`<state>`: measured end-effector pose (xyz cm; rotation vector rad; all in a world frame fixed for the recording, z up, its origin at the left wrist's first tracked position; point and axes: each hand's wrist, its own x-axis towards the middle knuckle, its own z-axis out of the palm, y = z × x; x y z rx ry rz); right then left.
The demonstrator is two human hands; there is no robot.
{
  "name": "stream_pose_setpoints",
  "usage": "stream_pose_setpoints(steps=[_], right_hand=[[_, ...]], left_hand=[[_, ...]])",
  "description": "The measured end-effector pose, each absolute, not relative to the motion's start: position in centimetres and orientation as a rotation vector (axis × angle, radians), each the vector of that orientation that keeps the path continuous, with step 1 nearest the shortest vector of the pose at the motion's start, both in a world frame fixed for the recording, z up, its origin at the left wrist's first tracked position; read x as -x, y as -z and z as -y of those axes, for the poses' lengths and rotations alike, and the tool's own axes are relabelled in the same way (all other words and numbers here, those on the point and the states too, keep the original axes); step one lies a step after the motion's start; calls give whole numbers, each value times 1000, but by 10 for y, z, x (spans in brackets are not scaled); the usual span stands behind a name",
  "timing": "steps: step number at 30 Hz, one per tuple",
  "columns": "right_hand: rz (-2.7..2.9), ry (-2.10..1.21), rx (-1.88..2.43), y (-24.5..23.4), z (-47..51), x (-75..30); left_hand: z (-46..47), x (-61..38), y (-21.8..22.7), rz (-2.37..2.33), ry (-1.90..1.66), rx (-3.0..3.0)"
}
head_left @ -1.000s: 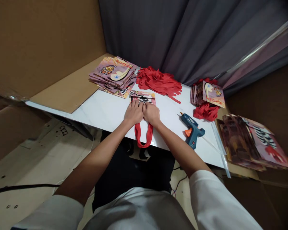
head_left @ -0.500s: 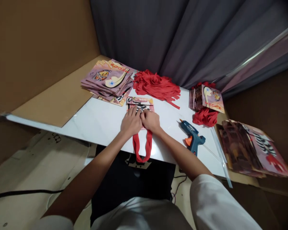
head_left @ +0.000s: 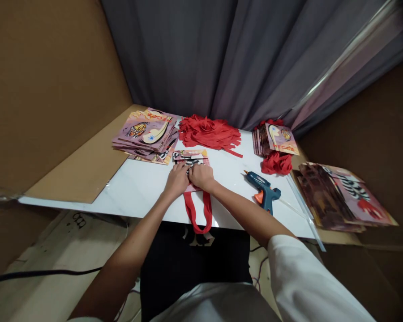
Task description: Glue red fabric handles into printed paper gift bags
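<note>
A small printed paper bag [head_left: 191, 157] lies on the white tabletop in front of me, with a loop of red ribbon [head_left: 204, 230] as its handle hanging over the near table edge. Fingers laid along its surface, my left hand [head_left: 177, 181] presses on the bag's left half. My right hand [head_left: 202, 177] is closed and pushes down beside it, knuckles up. The two hands meet at the middle of the bag and cover most of it. Whatever sits under the right fingers is hidden.
A pile of printed bags [head_left: 144, 134] is at the left, with a heap of red ribbon strips [head_left: 210, 133] behind. To the right lie a blue glue gun [head_left: 263, 190], bags with red handles [head_left: 280, 138] and another bag stack [head_left: 345, 197]. Cardboard walls [head_left: 53, 89] flank the table.
The view has tilted up and shifted slightly, so the table sits differently in the picture. Both hands stay pressed on the bag; my left fingers look a little more bent.
</note>
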<state>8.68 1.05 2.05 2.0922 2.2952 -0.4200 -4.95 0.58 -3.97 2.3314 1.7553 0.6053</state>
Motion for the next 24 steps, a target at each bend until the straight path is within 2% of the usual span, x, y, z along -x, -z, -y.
stream_pose_setpoints(steps=[6, 9, 18, 24], right_hand=[[-2347, 302, -2285, -5, 4, -80], [-2406, 358, -2338, 0, 2, -86], [-2584, 980, -2572, 17, -11, -112], [-2559, 1819, -2740, 27, -18, -113]], left_hand=[[10, 40, 44, -1755, -652, -2420], [12, 40, 40, -1770, -622, -2459], [16, 45, 37, -1772, -623, -2420], [14, 45, 39, -1692, -811, -2260]])
